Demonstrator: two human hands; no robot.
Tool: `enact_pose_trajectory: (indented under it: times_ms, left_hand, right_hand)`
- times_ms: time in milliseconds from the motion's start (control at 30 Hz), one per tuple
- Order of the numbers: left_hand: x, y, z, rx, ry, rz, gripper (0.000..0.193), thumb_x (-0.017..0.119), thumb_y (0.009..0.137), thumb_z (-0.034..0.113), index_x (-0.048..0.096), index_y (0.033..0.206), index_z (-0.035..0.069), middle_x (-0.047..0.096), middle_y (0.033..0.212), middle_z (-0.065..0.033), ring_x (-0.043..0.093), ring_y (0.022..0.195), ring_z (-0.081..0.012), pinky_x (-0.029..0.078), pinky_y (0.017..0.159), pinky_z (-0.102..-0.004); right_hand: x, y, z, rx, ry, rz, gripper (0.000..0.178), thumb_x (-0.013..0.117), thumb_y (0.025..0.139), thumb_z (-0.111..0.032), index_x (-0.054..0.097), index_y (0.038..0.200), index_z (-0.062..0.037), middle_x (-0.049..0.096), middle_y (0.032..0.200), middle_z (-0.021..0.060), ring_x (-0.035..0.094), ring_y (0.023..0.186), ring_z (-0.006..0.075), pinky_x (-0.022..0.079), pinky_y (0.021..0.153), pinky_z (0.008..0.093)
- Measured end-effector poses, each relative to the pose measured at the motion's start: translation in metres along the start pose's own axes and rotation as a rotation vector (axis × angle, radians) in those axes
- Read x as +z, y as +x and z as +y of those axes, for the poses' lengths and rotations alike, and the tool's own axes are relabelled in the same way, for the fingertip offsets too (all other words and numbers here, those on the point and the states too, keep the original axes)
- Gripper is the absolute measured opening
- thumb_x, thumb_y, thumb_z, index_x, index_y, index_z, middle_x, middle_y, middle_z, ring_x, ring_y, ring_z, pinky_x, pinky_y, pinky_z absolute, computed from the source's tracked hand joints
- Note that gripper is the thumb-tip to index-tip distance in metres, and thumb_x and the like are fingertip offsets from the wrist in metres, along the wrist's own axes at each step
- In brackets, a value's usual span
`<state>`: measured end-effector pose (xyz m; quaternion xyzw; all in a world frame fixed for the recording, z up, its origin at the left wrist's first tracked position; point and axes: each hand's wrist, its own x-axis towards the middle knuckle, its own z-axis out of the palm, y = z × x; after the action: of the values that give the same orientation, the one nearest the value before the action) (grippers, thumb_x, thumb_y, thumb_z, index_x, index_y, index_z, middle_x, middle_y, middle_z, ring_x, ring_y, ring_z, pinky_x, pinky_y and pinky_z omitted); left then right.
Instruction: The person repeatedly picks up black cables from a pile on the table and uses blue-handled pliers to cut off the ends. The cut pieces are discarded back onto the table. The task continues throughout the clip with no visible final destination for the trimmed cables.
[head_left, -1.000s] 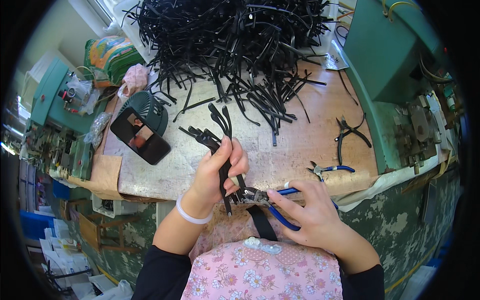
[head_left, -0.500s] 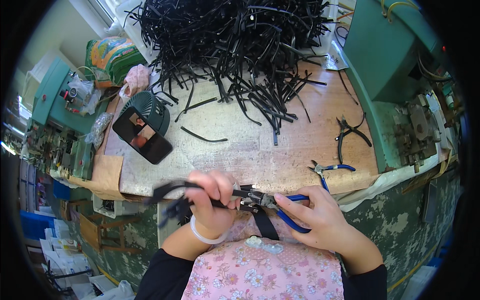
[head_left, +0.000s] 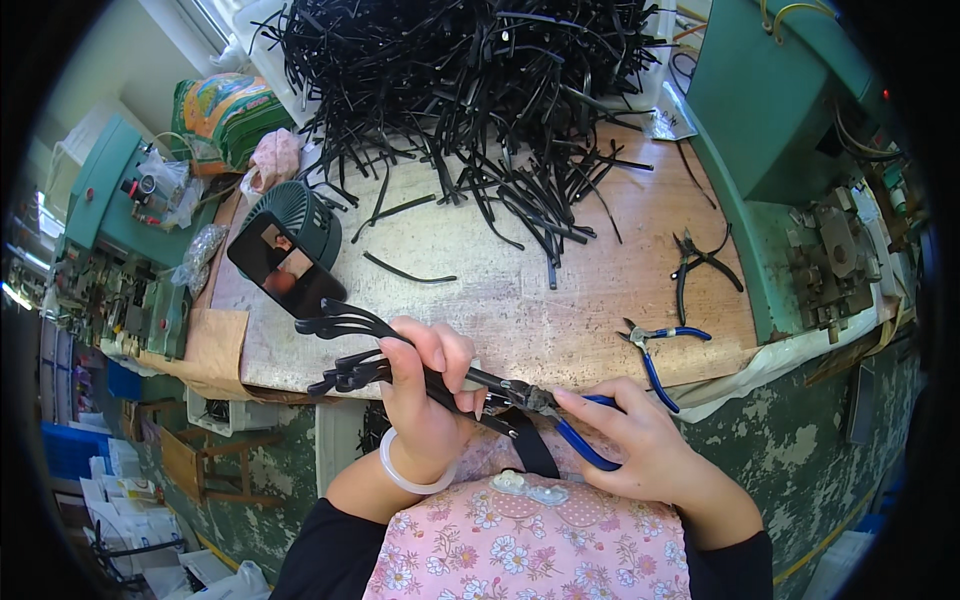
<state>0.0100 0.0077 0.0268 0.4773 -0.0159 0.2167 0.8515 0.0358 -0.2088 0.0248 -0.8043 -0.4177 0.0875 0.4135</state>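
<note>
My left hand (head_left: 430,390) is closed around a bunch of black eyeglass temples (head_left: 350,372), their curved tips fanning out to the left. Their straight ends stick out on the right, some with small metal bits. In my right hand (head_left: 640,440) are blue-handled pliers (head_left: 572,432). The plier jaws meet the end of one temple, just right of my left fingers. Whether the jaws are fully closed is too small to tell. Both hands are over my lap, at the near table edge.
A big heap of black temples (head_left: 480,90) covers the table's far side, with one loose temple (head_left: 410,272) nearer. Blue-handled nippers (head_left: 650,345) and black-handled pliers (head_left: 695,265) lie right. A phone (head_left: 285,265) leans on a green fan (head_left: 300,215). Green machines (head_left: 770,120) flank the table.
The bunch of temples has turned in my left hand and now holds steadier, its tips spread apart. Both hands have shifted only slightly, the pliers still at the temple ends.
</note>
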Motion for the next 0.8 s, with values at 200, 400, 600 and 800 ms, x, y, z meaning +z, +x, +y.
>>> enact_pose_trajectory:
  times_ms: [200,400,600,800]
  left_hand:
    - [-0.006,0.003,-0.001,0.005,0.017,-0.055,0.042,0.033,0.102,0.049,0.04,0.084,0.011,0.045,0.072,-0.0051,0.041,0.049,-0.0102,0.043,0.046,-0.0247]
    - [-0.085,0.04,0.023,-0.114,0.334,-0.207,0.021,0.049,0.101,0.03,0.047,0.096,0.01,0.059,0.104,-0.0094,0.06,0.073,-0.0169,0.053,0.066,-0.0392]
    - [-0.146,0.082,-0.007,0.299,1.988,-0.356,0.044,0.064,0.073,-0.002,0.057,0.114,0.009,0.059,0.109,-0.012,0.066,0.074,-0.0327,0.054,0.065,-0.0403]
    - [-0.095,0.071,-0.028,0.158,1.42,-0.375,0.017,0.061,0.087,0.016,0.055,0.099,0.006,0.059,0.083,-0.0075,0.06,0.059,-0.0219,0.05,0.055,-0.0321]
  right_hand:
    - [0.004,0.005,-0.003,-0.07,0.021,0.13,0.072,0.075,0.07,-0.017,0.052,0.138,-0.0185,0.05,0.108,0.0168,0.054,0.09,0.0328,0.048,0.08,0.0388]
    - [0.015,0.006,0.012,-0.003,-0.036,0.01,0.068,0.073,0.072,-0.019,0.053,0.137,-0.0186,0.05,0.108,0.0164,0.052,0.096,0.0336,0.044,0.087,0.041]
    - [0.015,0.007,0.008,-0.011,-0.042,-0.073,0.069,0.072,0.072,-0.017,0.052,0.138,-0.0177,0.051,0.108,0.0161,0.052,0.098,0.0338,0.044,0.088,0.0409]
    - [0.018,0.002,0.014,-0.015,-0.038,-0.039,0.067,0.072,0.074,-0.019,0.052,0.138,-0.0173,0.051,0.109,0.0157,0.053,0.098,0.033,0.045,0.088,0.0407]
